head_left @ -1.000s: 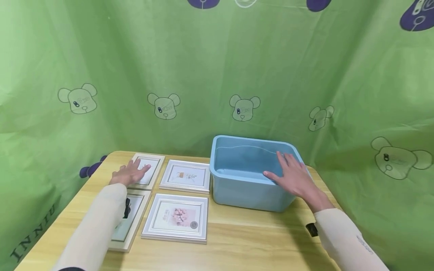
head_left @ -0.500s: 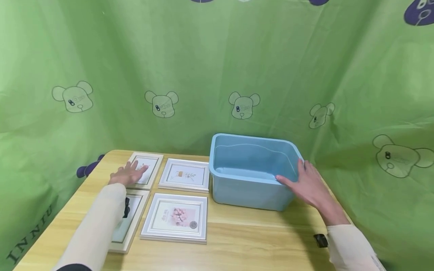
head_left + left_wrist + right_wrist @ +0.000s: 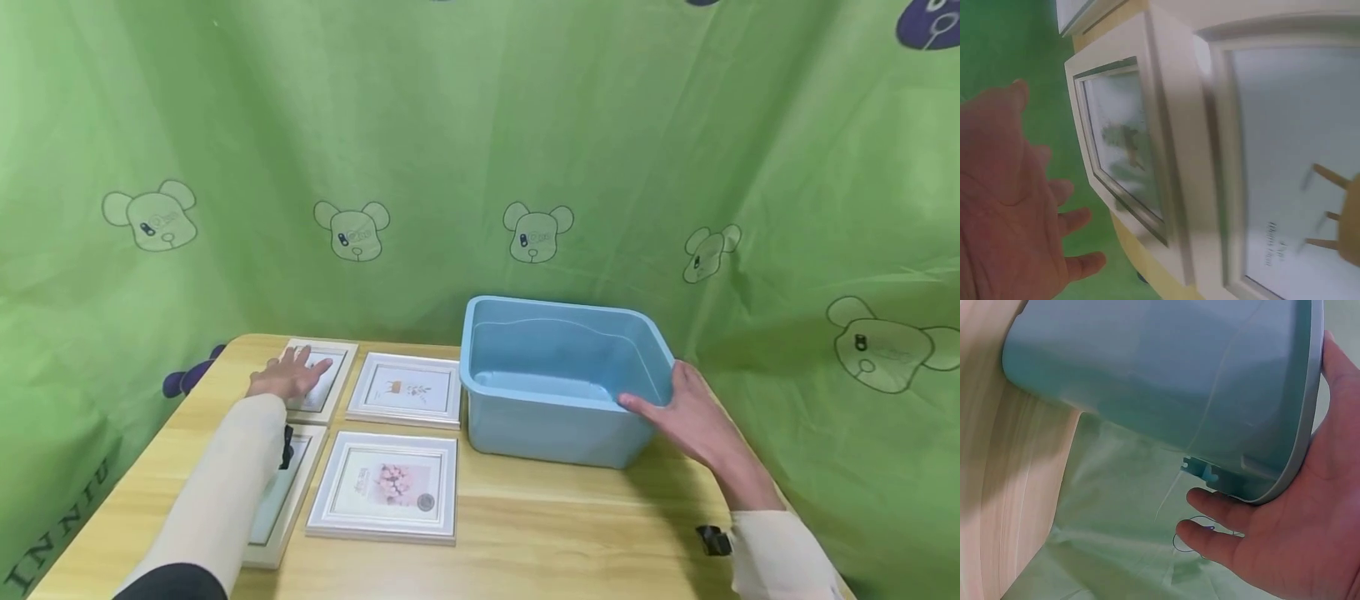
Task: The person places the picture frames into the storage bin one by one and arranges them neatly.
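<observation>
My left hand has its fingers spread above the back-left picture frame, partly covering it. In the left wrist view the palm stands apart from the picture frames, with nothing in it. Beside that frame lies a silver-white picture frame with an orange and leafy print. In front are a pink-flower picture frame and a pale picture frame, partly hidden by the left sleeve. My right hand grips the front-right corner of a light blue plastic bin, thumb over the rim, fingers along its side.
The wooden table has rounded back corners. Behind and beside it hangs a green curtain with bear-head prints, close to the bin's back. The bin stands just right of the picture frames.
My right hand has moved from over the bin's front-right rim outward to its corner and taken hold there. The left hand stays over the back-left picture frame, shifting only slightly.
</observation>
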A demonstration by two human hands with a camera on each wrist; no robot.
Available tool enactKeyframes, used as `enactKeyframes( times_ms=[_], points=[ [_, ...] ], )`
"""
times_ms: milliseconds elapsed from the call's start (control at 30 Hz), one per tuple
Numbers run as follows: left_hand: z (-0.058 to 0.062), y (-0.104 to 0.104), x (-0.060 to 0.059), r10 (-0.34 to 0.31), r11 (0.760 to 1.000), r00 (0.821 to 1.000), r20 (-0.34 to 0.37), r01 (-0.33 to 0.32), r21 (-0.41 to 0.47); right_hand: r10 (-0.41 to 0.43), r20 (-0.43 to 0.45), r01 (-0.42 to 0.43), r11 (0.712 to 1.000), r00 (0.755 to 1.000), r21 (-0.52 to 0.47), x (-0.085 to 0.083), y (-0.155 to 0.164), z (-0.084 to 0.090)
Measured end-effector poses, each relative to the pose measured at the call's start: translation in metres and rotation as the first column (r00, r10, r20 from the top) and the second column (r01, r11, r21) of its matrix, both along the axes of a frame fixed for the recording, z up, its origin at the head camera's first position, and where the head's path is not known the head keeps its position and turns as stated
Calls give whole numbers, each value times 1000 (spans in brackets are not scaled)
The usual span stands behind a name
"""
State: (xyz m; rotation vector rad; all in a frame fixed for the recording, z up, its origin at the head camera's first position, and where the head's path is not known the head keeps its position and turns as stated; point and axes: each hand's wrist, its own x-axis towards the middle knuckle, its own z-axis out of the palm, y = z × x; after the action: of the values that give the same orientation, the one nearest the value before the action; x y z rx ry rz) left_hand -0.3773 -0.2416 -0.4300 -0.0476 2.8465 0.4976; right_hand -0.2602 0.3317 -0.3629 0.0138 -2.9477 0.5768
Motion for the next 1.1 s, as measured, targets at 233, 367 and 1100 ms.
enactKeyframes(
  times_ms=[233,367,1100],
  points=[
    [6,11,-13,-50,994,996,-75,43,-100,-9,-33,7,999,999,-35,-1,2,-3],
    [6,15,-19,-70,991,992,-109,57,-119,-9,-45,7,999,999,-46,-2,4,-4],
    [-25,16,-45,49,991,995,-86,-59,-121,-27,-1,27,997,1000,-67,0,2,-7]
  ],
)
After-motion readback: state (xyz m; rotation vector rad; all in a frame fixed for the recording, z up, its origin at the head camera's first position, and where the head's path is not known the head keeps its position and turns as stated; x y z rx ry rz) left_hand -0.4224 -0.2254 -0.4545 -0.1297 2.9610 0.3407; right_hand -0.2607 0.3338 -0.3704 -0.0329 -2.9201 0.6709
